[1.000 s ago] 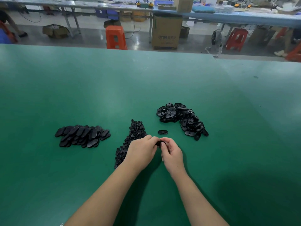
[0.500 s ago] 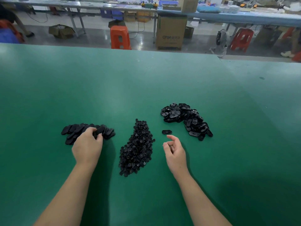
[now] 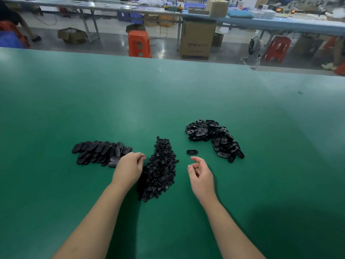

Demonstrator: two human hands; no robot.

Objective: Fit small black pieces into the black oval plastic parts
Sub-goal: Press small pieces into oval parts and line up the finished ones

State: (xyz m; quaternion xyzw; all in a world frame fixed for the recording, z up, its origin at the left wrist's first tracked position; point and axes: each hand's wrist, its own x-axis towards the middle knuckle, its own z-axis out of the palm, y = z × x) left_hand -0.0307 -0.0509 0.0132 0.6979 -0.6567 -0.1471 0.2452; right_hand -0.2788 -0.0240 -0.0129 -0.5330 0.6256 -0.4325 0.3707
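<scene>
Green matting covers the wide table, and on it three black heaps lie in a row. At the middle is the heap of small black pieces, long and narrow, running toward the person. To its left lies the pile of smooth oval parts, overlapping in rows; to its right, well apart, lies a looser pile of oval parts whose openings show. A single oval part lies alone on the matting between the middle heap and the right pile. The left hand sits between the left pile and the small pieces, fingers curled downward, its edge over the heap; whether it holds anything cannot be told. The right hand hovers just below the single oval part, fingers loosely bent, holding nothing visible. Both hands are apart, one on each side of the middle heap. Beyond the table's far edge stand an orange stool and a cardboard box on the floor.
</scene>
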